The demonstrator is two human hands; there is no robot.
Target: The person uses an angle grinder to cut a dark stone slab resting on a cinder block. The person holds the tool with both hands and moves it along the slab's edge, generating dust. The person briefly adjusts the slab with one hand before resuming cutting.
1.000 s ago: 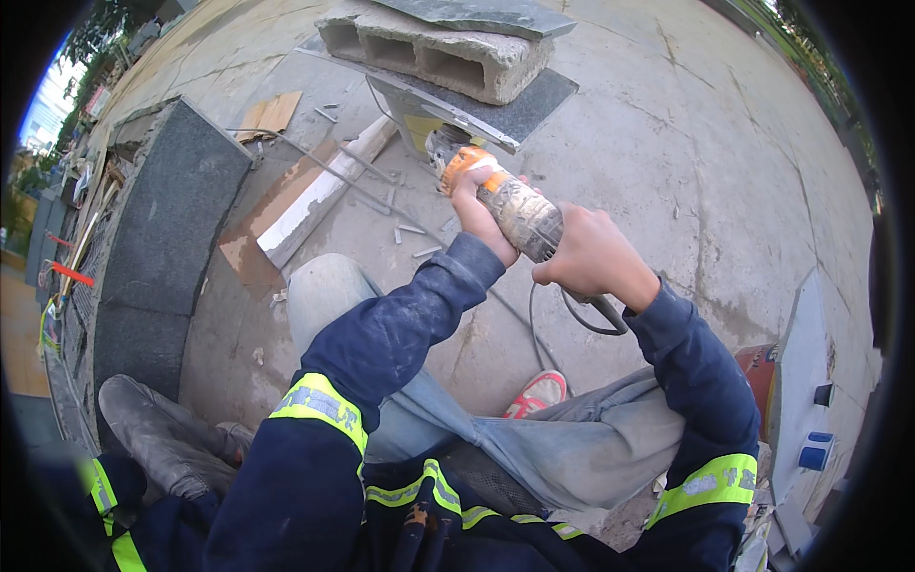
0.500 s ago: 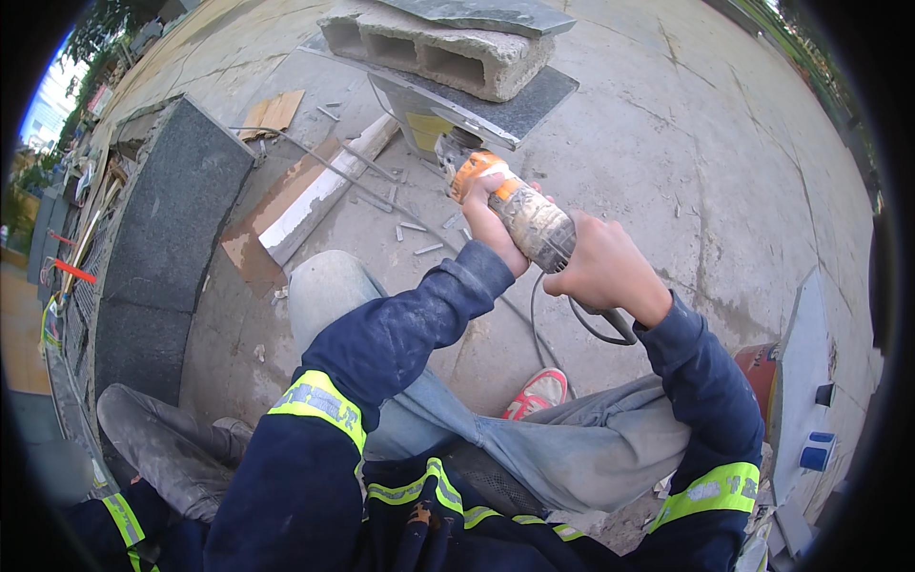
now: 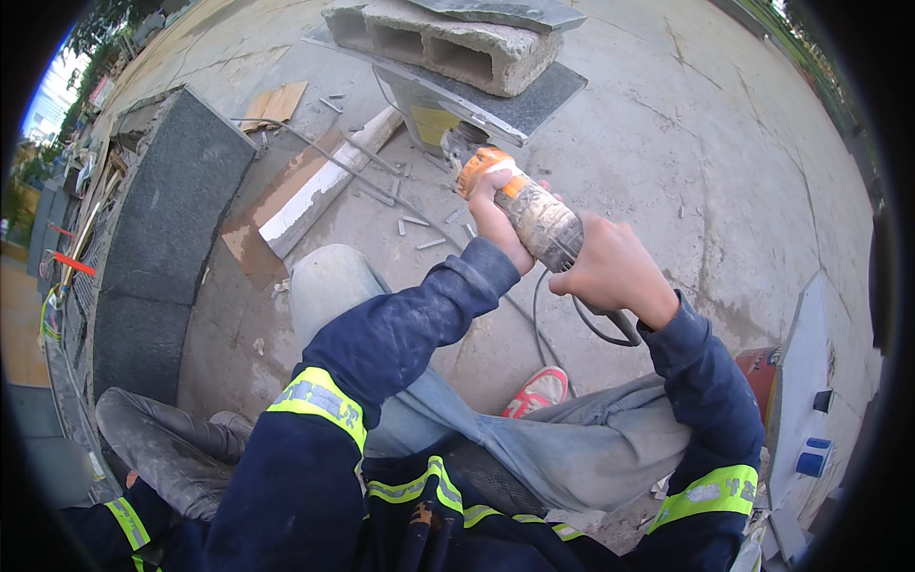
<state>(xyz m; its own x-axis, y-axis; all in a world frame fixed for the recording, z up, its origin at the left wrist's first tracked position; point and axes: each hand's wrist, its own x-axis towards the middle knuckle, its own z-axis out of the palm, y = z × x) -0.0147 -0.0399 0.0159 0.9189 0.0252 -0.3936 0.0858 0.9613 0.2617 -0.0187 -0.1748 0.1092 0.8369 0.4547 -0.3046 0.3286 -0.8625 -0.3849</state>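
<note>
Since the frame 1 second earlier, the dusty power tool (image 3: 548, 229) had shifted slightly right and nearer, and both hands had gone with it. The sleeve (image 3: 129, 524) of another person at the near left had also moved a little.

The left hand (image 3: 500, 219) was closed around the tool's body just behind its orange collar, with the thumb over the top. The right hand (image 3: 620, 267) was wrapped around the rear end, where a dark cable (image 3: 624, 332) looped off below it. So the tool was held firmly in 2 hands, slanting from near right to far left, its head just beside the near edge of a dark stone slab (image 3: 553, 105). Whether the head touched the slab could not be told.

On the slab sat a concrete block (image 3: 529, 67) showing 3 hollows, with another slab (image 3: 505, 11) on top of it. Small grey strips (image 3: 431, 244) lay scattered on the ground to the left of the tool. Farther left were a white-faced length of material (image 3: 315, 205) and a large dark stone piece (image 3: 157, 219). A red-and-white shoe (image 3: 541, 389) was on the near side, and a grey panel (image 3: 796, 381) stood at the right.
</note>
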